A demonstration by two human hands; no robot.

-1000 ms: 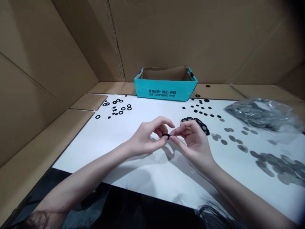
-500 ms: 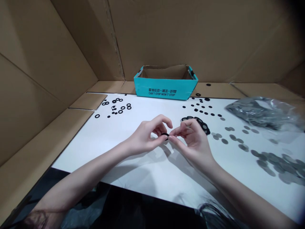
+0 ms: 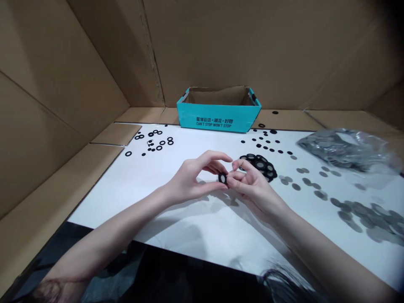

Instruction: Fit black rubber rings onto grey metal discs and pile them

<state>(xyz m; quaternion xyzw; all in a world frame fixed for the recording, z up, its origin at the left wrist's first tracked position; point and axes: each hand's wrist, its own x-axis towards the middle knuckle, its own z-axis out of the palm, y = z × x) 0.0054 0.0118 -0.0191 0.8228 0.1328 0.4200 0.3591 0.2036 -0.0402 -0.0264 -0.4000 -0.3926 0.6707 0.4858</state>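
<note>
Upright between my hands is a black ring with a pale grey centre [image 3: 222, 178], its face turned toward me. The thumb and fingers of my right hand [image 3: 249, 182] pinch it at its right edge. My left hand [image 3: 197, 176] curves around it from the left, index finger and thumb spread apart. The left thumb lies just below the ring; whether it touches cannot be told. Just behind my right hand is a heap of similar black rings with grey centres [image 3: 260, 165], partly hidden by the fingers.
Loose black rings and small black discs [image 3: 159, 148] lie at the left. More black discs [image 3: 265, 147] sit back right. Grey discs [image 3: 368, 216] spread along the right, near a clear plastic bag [image 3: 341, 149] of them. A turquoise box [image 3: 219, 118] stands behind, with cardboard walls [image 3: 271, 50] around.
The black ring has turned from edge-on to face me. My left fingers have opened wider, while my right hand has shifted slightly and keeps its pinch. More of the heap shows.
</note>
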